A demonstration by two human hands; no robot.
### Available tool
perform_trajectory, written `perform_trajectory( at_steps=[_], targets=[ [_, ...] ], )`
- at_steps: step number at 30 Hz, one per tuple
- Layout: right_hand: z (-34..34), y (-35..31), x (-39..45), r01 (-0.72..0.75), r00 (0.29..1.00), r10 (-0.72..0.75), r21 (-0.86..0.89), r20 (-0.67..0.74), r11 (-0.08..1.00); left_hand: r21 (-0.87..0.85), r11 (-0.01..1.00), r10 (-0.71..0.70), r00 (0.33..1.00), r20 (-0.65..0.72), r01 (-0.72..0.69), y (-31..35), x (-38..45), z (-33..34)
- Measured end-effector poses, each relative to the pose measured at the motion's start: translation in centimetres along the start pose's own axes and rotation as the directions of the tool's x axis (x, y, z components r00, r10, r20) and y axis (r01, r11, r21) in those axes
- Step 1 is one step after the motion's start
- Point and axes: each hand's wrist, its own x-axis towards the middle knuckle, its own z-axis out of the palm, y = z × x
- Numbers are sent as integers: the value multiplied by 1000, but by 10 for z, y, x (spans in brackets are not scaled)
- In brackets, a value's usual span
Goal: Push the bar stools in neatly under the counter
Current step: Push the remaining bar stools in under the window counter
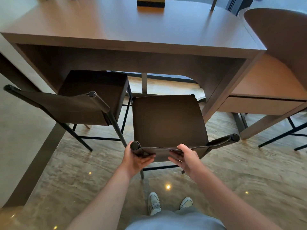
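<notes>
Two dark stools stand at a wooden counter [126, 29], seen from above. The right stool [169, 123] stands nearer, its seat mostly out in the open, with only its far edge reaching about to the counter's near edge. Both hands are on its low backrest, the near part of the stool. The left hand [137, 157] grips the backrest's left end just beside the round post cap, thumb on the outer side and fingers curled underneath the fabric. The right hand [183, 156] holds the backrest near its middle, thumb over the top edge and fingers curled under the backrest (their tips are hidden). The left stool [93, 93] sits farther in, its seat largely under the counter and its backrest sticking out toward the near left, turned at an angle. The two stools stand just beside each other, apart at the seats. On the counter's far side rests a yellow and black box [150, 3], and a metal post [212, 4] rises from the top at the far right. To the right is a lower desk [265, 90] with a curved panel. The floor [249, 171] is glossy stone with light spots reflected in it, and two pale shoes [154, 203] show at the near edge.
</notes>
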Motion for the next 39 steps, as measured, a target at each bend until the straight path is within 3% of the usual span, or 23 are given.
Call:
perform_trajectory(
  at_steps=[5, 11, 17, 21, 27, 34, 39],
  targets=[
    [-3, -1, 3, -8, 1000, 9, -42, 25, 999, -70, 997, 14, 999, -40, -17, -5, -7, 6],
    [-17, -8, 1, -2, 1000, 5, -118, 31, 993, -439, 878, 126, 977, -171, -190, -52, -45, 42],
    [-49, -30, -6, 124, 986, -127, -27, -106, 992, -331, 859, 251, 886, -390, -390, -65, -62, 86],
    [-74, -61, -11, 136, 984, -120, 125, -132, 983, -179, 906, 296, 876, -381, -384, -76, -62, 116],
    [-105, -94, -11, 7, 1000, -4, 397, -9, 918, -97, 970, 180, 929, -325, -222, -83, -50, 157],
    [-133, -125, 19, -262, 964, 225, 362, 142, 894, -135, 981, 97, 956, -278, -139, -103, -24, 215],
    [-151, -141, 41, -383, 923, 347, 316, 167, 868, -151, 970, 127, 930, -346, -188, -118, -8, 250]
  ],
)
